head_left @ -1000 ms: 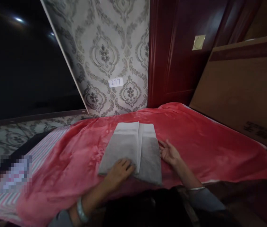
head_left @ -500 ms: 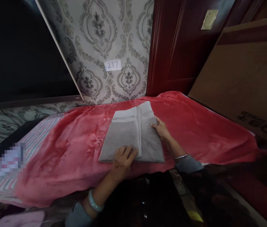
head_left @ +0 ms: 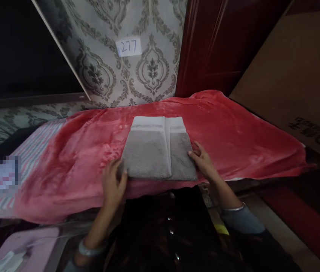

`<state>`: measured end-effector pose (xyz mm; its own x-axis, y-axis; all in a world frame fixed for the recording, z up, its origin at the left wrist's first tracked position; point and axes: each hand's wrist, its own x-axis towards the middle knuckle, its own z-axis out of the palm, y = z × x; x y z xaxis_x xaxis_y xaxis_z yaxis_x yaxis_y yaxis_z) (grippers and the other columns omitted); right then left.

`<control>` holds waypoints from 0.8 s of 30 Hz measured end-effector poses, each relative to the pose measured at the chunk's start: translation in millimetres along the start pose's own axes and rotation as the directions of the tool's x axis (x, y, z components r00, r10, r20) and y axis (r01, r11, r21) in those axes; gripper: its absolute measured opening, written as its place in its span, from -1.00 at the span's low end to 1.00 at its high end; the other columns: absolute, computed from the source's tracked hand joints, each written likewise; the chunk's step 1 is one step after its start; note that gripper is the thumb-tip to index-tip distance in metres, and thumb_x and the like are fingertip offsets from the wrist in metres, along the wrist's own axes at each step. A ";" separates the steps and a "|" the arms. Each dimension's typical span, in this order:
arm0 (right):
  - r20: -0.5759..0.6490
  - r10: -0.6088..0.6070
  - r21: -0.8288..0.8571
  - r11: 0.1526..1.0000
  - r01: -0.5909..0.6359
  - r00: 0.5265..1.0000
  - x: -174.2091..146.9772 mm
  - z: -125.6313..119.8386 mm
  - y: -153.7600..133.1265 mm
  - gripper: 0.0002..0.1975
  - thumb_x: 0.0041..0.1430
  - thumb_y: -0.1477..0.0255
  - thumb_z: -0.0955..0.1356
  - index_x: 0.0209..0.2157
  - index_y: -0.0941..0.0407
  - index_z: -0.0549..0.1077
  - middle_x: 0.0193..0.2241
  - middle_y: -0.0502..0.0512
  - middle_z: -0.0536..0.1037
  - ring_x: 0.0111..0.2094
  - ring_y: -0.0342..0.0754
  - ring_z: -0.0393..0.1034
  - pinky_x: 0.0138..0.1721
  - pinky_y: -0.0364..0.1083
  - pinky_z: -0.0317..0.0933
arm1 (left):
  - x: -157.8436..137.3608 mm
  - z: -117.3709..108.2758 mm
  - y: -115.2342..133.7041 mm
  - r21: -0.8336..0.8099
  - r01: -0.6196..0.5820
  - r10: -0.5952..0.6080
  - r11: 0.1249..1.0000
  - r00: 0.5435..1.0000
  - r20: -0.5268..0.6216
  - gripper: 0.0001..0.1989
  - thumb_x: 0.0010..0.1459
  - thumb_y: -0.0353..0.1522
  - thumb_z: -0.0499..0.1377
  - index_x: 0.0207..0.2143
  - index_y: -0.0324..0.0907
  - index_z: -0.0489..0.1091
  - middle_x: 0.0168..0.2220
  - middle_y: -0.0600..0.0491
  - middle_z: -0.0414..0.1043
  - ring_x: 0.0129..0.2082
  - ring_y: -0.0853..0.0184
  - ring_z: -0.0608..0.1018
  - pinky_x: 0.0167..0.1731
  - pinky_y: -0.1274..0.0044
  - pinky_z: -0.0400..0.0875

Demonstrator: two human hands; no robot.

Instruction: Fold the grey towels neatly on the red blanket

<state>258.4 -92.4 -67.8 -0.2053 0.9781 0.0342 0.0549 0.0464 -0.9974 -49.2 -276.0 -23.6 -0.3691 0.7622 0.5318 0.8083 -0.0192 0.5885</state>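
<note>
A folded grey towel point(head_left: 148, 153) with a pale band along its far end lies on a red plush blanket point(head_left: 233, 139). A fold line runs down it, right of its middle. My left hand point(head_left: 113, 185) is at the near left corner, its thumb and fingers curved around the edge there. On the opposite side, my right hand point(head_left: 203, 160) has its thumb against the right edge, with the fingers bent beside it. Parts of the fingertips on both sides are hard to make out.
A large cardboard box point(head_left: 296, 75) leans at the right. A dark screen point(head_left: 24, 49) stands at the left, and a "277" paper label point(head_left: 128, 47) is on the patterned wall. A striped cloth point(head_left: 35, 151) and a pink stool-like surface point(head_left: 32, 245) are at the left.
My left hand has moved from the towel's near middle to its left corner. My right hand stays by the right edge. The towel's right far end now lies level, with its pale band showing.
</note>
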 end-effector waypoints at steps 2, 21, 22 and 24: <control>0.006 -0.097 -0.143 0.985 0.097 0.995 -7.1 1.3 2.1 -0.16 0.09 0.12 0.39 0.34 0.07 0.10 0.11 0.26 0.48 0.09 0.17 0.40 0.08 0.19 0.31 | 9.6 -5.8 -12.3 -0.130 0.246 -0.240 0.960 0.969 0.059 -0.54 0.20 -0.08 0.11 0.03 -0.16 0.43 -0.05 -0.11 0.52 -0.02 0.10 0.51 0.01 0.26 0.39; 0.572 -0.292 -0.608 0.477 0.635 0.767 -71.2 54.0 -28.4 -0.49 0.31 0.29 0.30 0.28 -0.12 0.31 0.33 0.02 0.25 0.35 0.18 0.06 0.27 0.29 0.02 | 13.6 7.0 -25.3 -0.401 0.471 -0.400 0.786 0.882 0.250 -0.38 0.04 -0.11 0.26 0.13 -0.16 0.35 -0.09 -0.07 0.54 -0.08 0.15 0.57 -0.14 0.35 0.48; 0.566 -0.296 -0.611 0.476 0.633 0.769 -71.1 53.8 -26.8 -0.50 0.30 0.29 0.31 0.27 -0.11 0.32 0.33 0.03 0.26 0.34 0.19 0.06 0.26 0.29 0.03 | 13.7 6.6 -26.0 -0.412 0.479 -0.402 0.775 0.877 0.263 -0.37 0.04 -0.11 0.26 0.13 -0.16 0.35 -0.11 -0.06 0.54 -0.11 0.17 0.57 -0.16 0.36 0.48; 0.562 -0.312 -0.609 0.470 0.639 0.766 -71.0 53.1 -24.5 -0.49 0.29 0.29 0.33 0.26 -0.08 0.34 0.32 0.04 0.27 0.34 0.19 0.07 0.26 0.28 0.04 | 14.4 5.1 -26.9 -0.432 0.496 -0.398 0.753 0.866 0.302 -0.35 0.02 -0.10 0.26 0.14 -0.18 0.34 -0.14 -0.05 0.55 -0.18 0.20 0.58 -0.18 0.38 0.47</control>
<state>219.8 -173.7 -49.1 -0.7237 0.6207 0.3017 0.4902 0.7701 -0.4082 -73.9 -261.2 -34.9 -0.5029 0.8632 0.0430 0.2278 0.0844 0.9701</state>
